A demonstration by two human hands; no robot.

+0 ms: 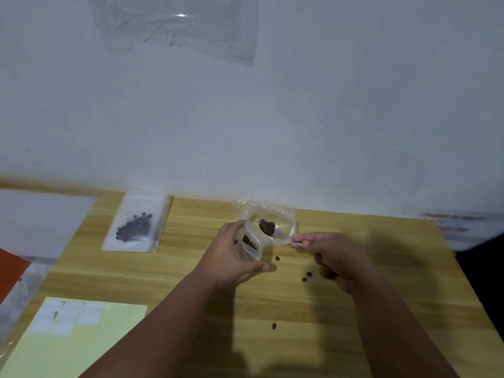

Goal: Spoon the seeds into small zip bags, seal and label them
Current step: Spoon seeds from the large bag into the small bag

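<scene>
The left hand (231, 255) curls round a small zip bag (249, 245) and holds it upright with the mouth open; some seeds sit inside. The right hand (335, 257) pinches a spoon (272, 230) by its handle. The bowl is heaped with seeds (266, 225) just beside the bag's mouth and over a crumpled clear bag (283, 214).

This looks like the filling of a second bag. A filled bag (136, 223) lies flat well to the left, but whether it is sealed or labelled cannot be told. Sealing and labelling seem yet to come, and the label sheet (90, 339) at the front left carries white stickers. A few stray seeds (277, 258) lie on the table (381, 296).

The seeds are dark, small and rounded. The bags are thin, glossy film, and the table is smooth, pale wood grain.
</scene>
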